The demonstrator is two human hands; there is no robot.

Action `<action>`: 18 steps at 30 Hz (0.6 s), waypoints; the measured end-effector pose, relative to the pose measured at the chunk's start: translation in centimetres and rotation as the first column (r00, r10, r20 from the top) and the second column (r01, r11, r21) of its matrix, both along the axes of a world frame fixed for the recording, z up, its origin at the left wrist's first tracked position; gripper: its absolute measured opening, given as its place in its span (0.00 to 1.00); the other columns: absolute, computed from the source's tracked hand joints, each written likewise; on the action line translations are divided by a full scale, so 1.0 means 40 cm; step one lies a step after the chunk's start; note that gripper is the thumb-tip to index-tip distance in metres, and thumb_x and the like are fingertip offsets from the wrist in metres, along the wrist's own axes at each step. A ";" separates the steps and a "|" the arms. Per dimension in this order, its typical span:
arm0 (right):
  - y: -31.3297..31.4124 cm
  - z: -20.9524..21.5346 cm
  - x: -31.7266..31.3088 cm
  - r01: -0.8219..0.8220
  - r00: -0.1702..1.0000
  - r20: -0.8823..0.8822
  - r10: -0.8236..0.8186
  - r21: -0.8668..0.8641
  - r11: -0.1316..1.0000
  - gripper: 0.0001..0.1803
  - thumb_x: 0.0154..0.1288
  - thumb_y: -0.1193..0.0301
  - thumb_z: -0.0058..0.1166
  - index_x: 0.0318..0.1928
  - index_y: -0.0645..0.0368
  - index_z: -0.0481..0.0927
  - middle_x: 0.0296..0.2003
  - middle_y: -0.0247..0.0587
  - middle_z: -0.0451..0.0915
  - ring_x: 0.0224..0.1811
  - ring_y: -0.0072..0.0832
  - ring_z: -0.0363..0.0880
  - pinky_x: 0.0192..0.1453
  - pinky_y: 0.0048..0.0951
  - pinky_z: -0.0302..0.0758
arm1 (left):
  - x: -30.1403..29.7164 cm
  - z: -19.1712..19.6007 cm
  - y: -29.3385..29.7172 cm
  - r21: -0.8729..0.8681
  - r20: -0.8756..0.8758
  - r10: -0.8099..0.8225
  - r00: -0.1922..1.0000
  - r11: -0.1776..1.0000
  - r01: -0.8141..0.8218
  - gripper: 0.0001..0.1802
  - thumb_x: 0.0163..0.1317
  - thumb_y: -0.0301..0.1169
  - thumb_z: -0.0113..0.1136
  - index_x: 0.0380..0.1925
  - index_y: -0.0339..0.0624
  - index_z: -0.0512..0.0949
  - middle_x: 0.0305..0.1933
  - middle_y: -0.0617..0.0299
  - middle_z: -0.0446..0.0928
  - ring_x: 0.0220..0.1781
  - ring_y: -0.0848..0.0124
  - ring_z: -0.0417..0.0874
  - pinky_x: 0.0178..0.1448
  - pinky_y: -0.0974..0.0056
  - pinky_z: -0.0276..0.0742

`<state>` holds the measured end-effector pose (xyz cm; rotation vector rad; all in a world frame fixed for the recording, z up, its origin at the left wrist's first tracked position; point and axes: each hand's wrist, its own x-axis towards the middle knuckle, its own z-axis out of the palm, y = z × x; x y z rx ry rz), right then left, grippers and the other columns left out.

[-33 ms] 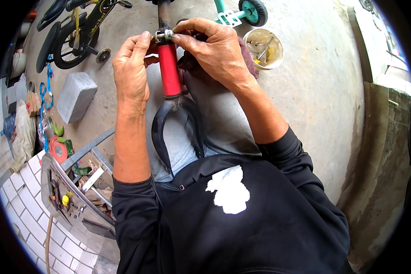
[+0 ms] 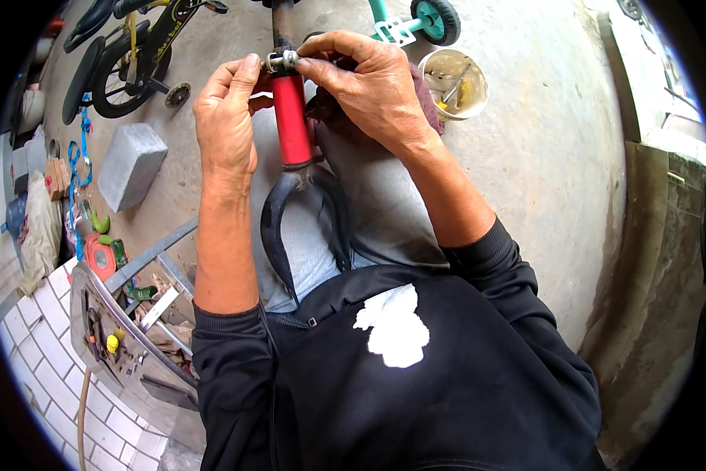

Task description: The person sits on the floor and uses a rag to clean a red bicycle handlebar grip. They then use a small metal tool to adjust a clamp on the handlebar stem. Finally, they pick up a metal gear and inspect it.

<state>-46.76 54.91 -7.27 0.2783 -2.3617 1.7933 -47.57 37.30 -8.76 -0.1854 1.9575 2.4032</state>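
Observation:
A red tube (image 2: 291, 118) with a black fork (image 2: 272, 216) at its near end lies between my legs, the fork pointing toward me. At the tube's far end sits a small metal clamp bolt (image 2: 282, 61) on a dark collar. The thumb and fingers of my left hand (image 2: 229, 118) are closed at the bolt's left end. From the right, my right hand (image 2: 376, 90) pinches the bolt's other end between thumb and forefinger. Beyond the clamp a rusty dark tube (image 2: 282, 27) continues away. A dark red cloth (image 2: 426, 98) shows partly behind my right hand.
A white bucket (image 2: 479, 94) holding tools stands to the right, near a teal frame with a wheel (image 2: 435, 21). To the left are a child's bicycle (image 2: 129, 71) and a grey block (image 2: 133, 167). At lower left, a metal stool-like frame (image 2: 145, 255) adjoins a tray of small tools (image 2: 133, 334).

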 end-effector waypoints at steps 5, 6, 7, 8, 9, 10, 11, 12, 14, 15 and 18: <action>-0.007 0.003 0.003 0.037 0.999 -0.027 -0.037 0.007 0.999 0.11 0.61 0.72 0.63 0.43 0.61 0.83 0.28 0.32 0.81 0.30 0.15 0.78 0.33 0.18 0.77 | 0.006 0.010 0.006 0.001 -0.042 0.004 0.999 1.000 -0.004 0.09 0.66 0.31 0.59 0.38 0.37 0.79 0.36 0.62 0.82 0.36 0.75 0.82 0.39 0.70 0.77; -0.007 -0.004 -0.001 0.041 0.996 -0.077 -0.038 0.031 0.999 0.11 0.61 0.72 0.63 0.43 0.61 0.83 0.28 0.32 0.81 0.30 0.15 0.78 0.33 0.18 0.77 | 0.007 0.013 0.009 0.012 -0.056 0.007 0.998 1.000 -0.006 0.08 0.66 0.31 0.59 0.38 0.36 0.79 0.35 0.62 0.82 0.35 0.75 0.81 0.38 0.71 0.76; -0.006 -0.009 -0.003 0.046 0.991 -0.126 -0.039 0.054 0.997 0.11 0.60 0.72 0.63 0.44 0.61 0.83 0.28 0.32 0.81 0.30 0.16 0.78 0.33 0.19 0.77 | 0.007 0.014 0.009 0.010 -0.057 0.007 0.998 1.000 -0.006 0.08 0.66 0.30 0.59 0.39 0.36 0.79 0.35 0.62 0.82 0.35 0.75 0.81 0.39 0.71 0.76; -0.007 -0.009 -0.003 0.050 0.990 -0.132 -0.042 0.060 0.997 0.12 0.60 0.72 0.63 0.44 0.61 0.83 0.29 0.33 0.81 0.30 0.16 0.78 0.33 0.19 0.77 | 0.008 0.014 0.008 0.009 -0.058 0.006 0.998 1.000 -0.006 0.08 0.66 0.30 0.59 0.39 0.36 0.79 0.35 0.62 0.82 0.36 0.75 0.81 0.39 0.71 0.76; -0.010 -0.008 -0.002 0.054 0.989 -0.139 -0.044 0.064 0.996 0.12 0.60 0.72 0.63 0.44 0.61 0.83 0.29 0.33 0.81 0.30 0.16 0.78 0.33 0.19 0.76 | 0.009 0.014 0.007 0.007 -0.059 0.007 0.998 1.000 -0.006 0.08 0.66 0.30 0.58 0.39 0.36 0.79 0.36 0.62 0.82 0.36 0.75 0.82 0.39 0.71 0.76; -0.013 -0.007 -0.001 0.057 0.988 -0.145 -0.047 0.069 0.996 0.12 0.60 0.72 0.63 0.44 0.61 0.82 0.29 0.33 0.81 0.30 0.17 0.78 0.34 0.19 0.76 | 0.010 0.016 0.008 0.015 -0.067 0.003 0.998 1.000 -0.002 0.08 0.66 0.30 0.58 0.39 0.36 0.79 0.36 0.61 0.82 0.36 0.75 0.82 0.40 0.70 0.76; -0.013 -0.005 0.000 0.058 0.991 -0.124 -0.048 0.073 0.996 0.12 0.60 0.72 0.63 0.44 0.61 0.82 0.29 0.33 0.81 0.30 0.17 0.78 0.34 0.19 0.76 | 0.011 0.017 0.010 0.022 -0.075 -0.001 0.997 1.000 0.002 0.09 0.66 0.31 0.58 0.39 0.36 0.79 0.36 0.61 0.82 0.37 0.74 0.82 0.40 0.70 0.76; -0.011 -0.002 0.001 0.058 0.993 -0.103 -0.050 0.079 0.995 0.12 0.60 0.72 0.63 0.44 0.61 0.82 0.29 0.33 0.81 0.29 0.16 0.78 0.34 0.19 0.76 | 0.011 0.019 0.010 0.030 -0.084 -0.004 0.996 1.000 0.007 0.09 0.67 0.31 0.58 0.39 0.36 0.79 0.36 0.61 0.82 0.37 0.74 0.82 0.40 0.70 0.76; -0.013 0.005 0.005 0.058 0.997 -0.059 -0.054 0.052 0.997 0.12 0.59 0.72 0.63 0.43 0.61 0.82 0.29 0.37 0.82 0.30 0.22 0.79 0.35 0.22 0.76 | 0.010 0.024 0.006 0.051 -0.038 0.020 0.999 0.999 -0.019 0.10 0.68 0.33 0.57 0.41 0.37 0.79 0.38 0.61 0.81 0.40 0.73 0.82 0.42 0.68 0.77; -0.014 0.012 0.008 0.056 0.998 -0.033 -0.055 0.020 0.998 0.11 0.58 0.72 0.63 0.41 0.61 0.82 0.30 0.41 0.82 0.31 0.27 0.80 0.36 0.25 0.76 | 0.011 0.025 0.004 0.062 -0.014 0.034 0.999 0.998 -0.033 0.11 0.68 0.34 0.56 0.42 0.37 0.78 0.39 0.61 0.81 0.41 0.72 0.82 0.42 0.67 0.77; -0.016 0.015 0.006 0.053 0.998 -0.047 -0.052 0.012 0.999 0.10 0.57 0.72 0.62 0.40 0.61 0.82 0.30 0.44 0.82 0.31 0.33 0.81 0.37 0.29 0.76 | -0.005 0.010 -0.020 0.074 0.065 0.006 0.998 0.997 -0.010 0.11 0.68 0.36 0.57 0.38 0.38 0.79 0.35 0.62 0.81 0.38 0.73 0.82 0.40 0.69 0.77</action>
